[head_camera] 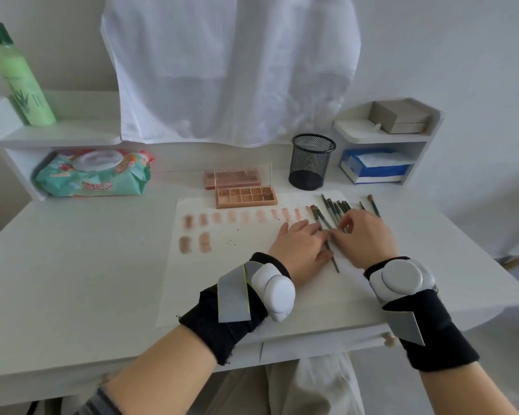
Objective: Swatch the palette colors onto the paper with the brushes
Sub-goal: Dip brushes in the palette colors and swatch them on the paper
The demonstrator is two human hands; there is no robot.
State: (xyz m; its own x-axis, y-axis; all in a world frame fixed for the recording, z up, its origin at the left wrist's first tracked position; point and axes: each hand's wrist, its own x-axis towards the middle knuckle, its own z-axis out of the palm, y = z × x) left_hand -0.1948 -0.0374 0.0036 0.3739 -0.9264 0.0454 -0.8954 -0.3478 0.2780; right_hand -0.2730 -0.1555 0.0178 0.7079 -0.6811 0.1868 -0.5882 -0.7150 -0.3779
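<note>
Head camera looks forward and down, close over the desk (72, 265).

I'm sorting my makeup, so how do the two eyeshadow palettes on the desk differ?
The front palette lies at the top edge of the paper, and its grid of pans is in plain view. The back palette sits farther away, off the paper. A clear lid stands up along the back palette's far side, while the front palette shows no lid. Both are pinkish, rectangular, and hold brown and peach shades.
</note>
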